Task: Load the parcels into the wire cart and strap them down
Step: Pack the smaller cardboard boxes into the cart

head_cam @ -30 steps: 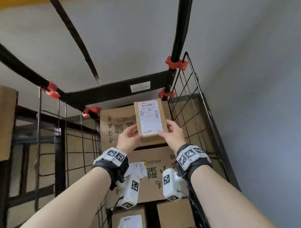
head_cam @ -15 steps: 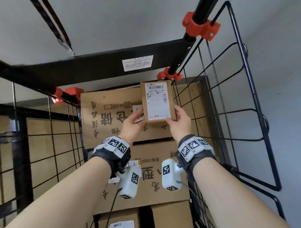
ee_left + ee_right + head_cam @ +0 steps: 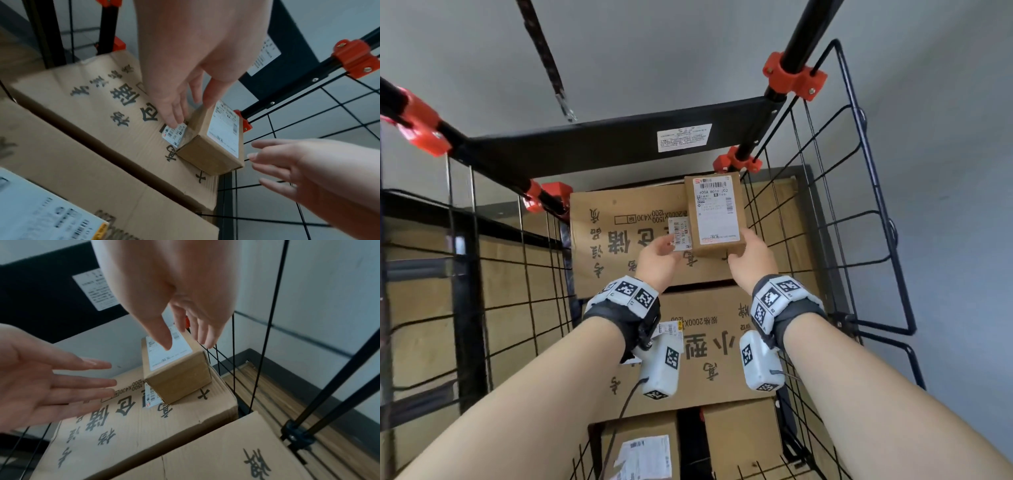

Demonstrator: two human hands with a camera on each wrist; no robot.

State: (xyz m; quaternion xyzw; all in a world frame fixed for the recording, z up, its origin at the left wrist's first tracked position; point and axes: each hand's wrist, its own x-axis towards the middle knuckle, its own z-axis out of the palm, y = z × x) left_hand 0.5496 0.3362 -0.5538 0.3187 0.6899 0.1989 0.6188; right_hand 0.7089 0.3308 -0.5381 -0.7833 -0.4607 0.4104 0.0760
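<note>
A small brown parcel (image 3: pixel 717 216) (image 3: pixel 218 146) (image 3: pixel 176 369) with a white shipping label lies on the top big carton (image 3: pixel 626 246) inside the wire cart (image 3: pixel 825 222), close to the right mesh wall. My left hand (image 3: pixel 659 253) (image 3: pixel 180 91) is just left of the parcel with straight fingers, over a small label on the carton. My right hand (image 3: pixel 751 253) (image 3: pixel 185 321) hovers at the parcel's near right corner, fingers straight too. Neither hand grips the parcel. Several more cartons are stacked below.
A black crossbar (image 3: pixel 602 147) with orange clamps (image 3: pixel 794 77) spans the cart above the cartons. A dark strap (image 3: pixel 548 61) with a metal hook hangs above the bar. Mesh walls close in left and right. More cardboard boxes (image 3: pixel 421 308) stand outside the left mesh.
The parcel, held up in both hands before, now rests on the top carton by the right mesh. Both hands have let go and opened. The view has moved closer to the cart.
</note>
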